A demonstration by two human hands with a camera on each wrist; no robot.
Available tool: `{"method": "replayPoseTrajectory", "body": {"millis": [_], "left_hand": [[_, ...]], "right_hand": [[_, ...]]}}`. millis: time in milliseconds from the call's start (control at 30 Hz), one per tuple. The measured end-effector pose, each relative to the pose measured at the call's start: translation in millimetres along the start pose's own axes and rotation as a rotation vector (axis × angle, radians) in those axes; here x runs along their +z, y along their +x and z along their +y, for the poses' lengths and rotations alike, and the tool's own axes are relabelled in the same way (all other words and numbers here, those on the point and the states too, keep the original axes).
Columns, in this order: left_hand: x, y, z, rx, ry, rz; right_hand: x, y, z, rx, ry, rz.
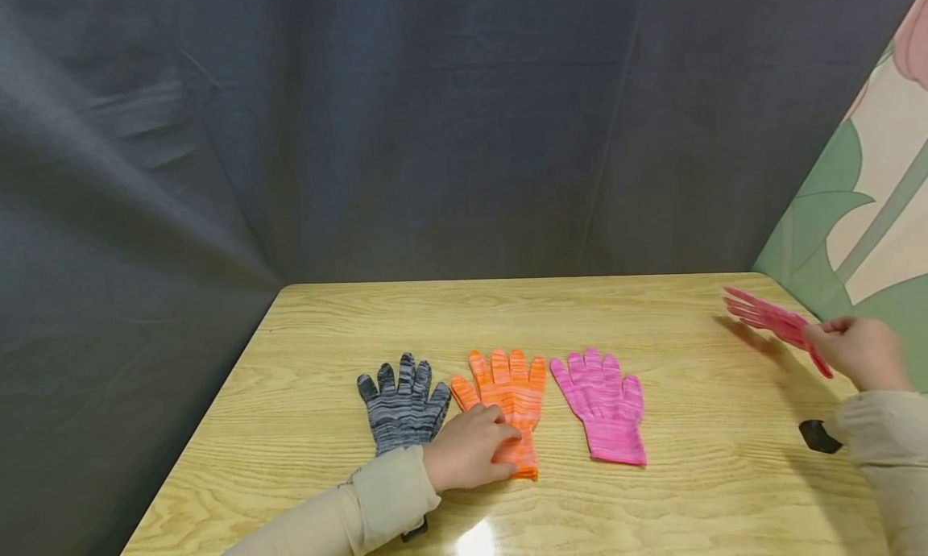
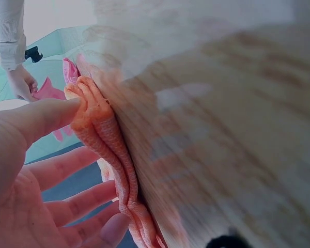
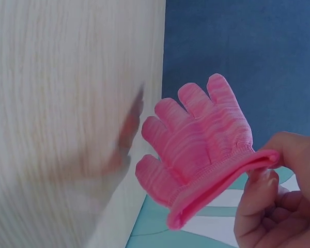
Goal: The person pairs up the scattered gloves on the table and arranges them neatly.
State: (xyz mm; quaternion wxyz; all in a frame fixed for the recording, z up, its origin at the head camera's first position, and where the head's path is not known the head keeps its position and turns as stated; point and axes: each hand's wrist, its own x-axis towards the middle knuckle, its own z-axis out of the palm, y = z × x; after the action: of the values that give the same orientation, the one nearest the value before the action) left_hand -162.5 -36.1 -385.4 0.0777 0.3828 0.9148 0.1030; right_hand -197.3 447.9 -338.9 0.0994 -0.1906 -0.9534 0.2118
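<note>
My left hand [image 1: 471, 447] rests over the lower part of an orange knit glove [image 1: 513, 391] lying flat on the table. In the left wrist view its thumb touches the cuff end of the orange glove [image 2: 106, 137], while the other fingers reach out along the side without curling round it. Off to the right, my right hand [image 1: 861, 350] pinches a deep pink glove [image 1: 772, 322] by the cuff between thumb and index finger. That glove [image 3: 201, 137] hangs above the tabletop, its fingers pointing away from the hand.
A grey-black glove [image 1: 402, 403] lies left of the orange one, partly behind the left forearm. To the right lies a lighter pink glove [image 1: 602, 403]. Dark cloth [image 1: 464, 137] backs the wooden table [image 1: 696, 491]; a floral panel [image 1: 870, 217] borders its right side.
</note>
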Motion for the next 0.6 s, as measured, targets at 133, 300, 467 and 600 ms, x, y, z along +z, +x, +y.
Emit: {"method": "replayPoseTrajectory", "body": {"millis": [133, 300, 467, 600], "left_hand": [[0.5, 0.4, -0.4, -0.003, 0.005, -0.002], [1.3, 0.9, -1.2, -0.003, 0.017, -0.003], [1.5, 1.4, -1.7, 0.003, 0.015, 0.001], [1.9, 1.6, -2.0, 0.007, 0.017, 0.008]], "right_hand": [[-0.7, -0.1, -3.4, -0.004, -0.004, -0.002], [-0.2, 0.8, -6.7, -0.032, -0.008, 0.012], [-0.7, 0.7, -12.8, -0.072, -0.014, 0.034], [-2.1, -0.4, -18.1, -0.086, -0.023, 0.035]]}}
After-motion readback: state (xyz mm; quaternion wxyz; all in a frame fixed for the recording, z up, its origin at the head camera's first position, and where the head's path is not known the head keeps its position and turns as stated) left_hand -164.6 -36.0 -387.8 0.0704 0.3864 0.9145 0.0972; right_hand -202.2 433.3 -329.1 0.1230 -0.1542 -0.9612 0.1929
